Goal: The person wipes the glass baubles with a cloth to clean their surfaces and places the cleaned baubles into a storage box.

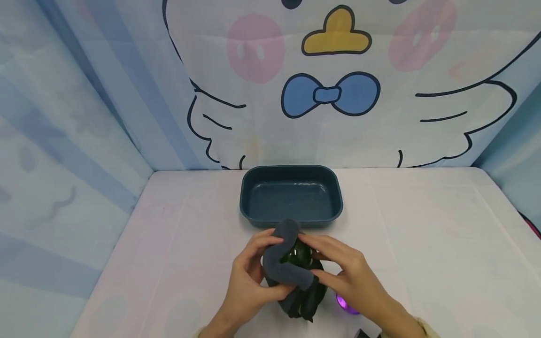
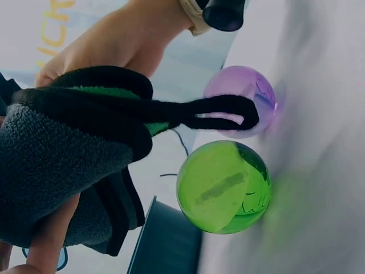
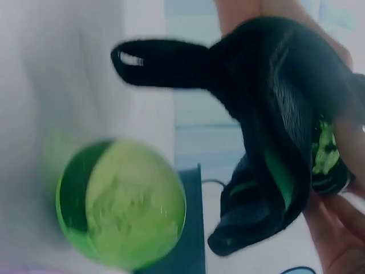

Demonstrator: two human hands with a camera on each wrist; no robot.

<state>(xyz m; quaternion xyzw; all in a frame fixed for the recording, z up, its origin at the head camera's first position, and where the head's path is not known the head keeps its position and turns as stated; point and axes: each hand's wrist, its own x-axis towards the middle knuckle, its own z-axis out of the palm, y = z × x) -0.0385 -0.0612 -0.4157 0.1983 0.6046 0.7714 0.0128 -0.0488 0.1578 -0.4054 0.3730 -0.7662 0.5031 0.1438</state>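
Both hands hold a thick grey fleecy cloth point(image 1: 281, 263) with black edging and a black hanging loop point(image 2: 228, 111), raised off the table. My left hand point(image 1: 249, 277) grips its left side, the thumb lying across the front. My right hand point(image 1: 346, 263) pinches the opposite edge. Between the folds shows a shiny dark green piece point(image 1: 299, 253), partly covered by cloth; I cannot tell its full shape. Below the cloth, a clear green ball point(image 2: 223, 187) rests on the table. A purple ball point(image 2: 240, 100) is beside it, mostly hidden by the right hand in the head view.
A dark teal rectangular basin point(image 1: 291, 218) stands just beyond the hands, near the table's back edge. The pale table cover point(image 1: 181, 263) spreads to both sides. Behind hangs a curtain point(image 1: 329, 136) printed with a cartoon face and a blue bow tie.
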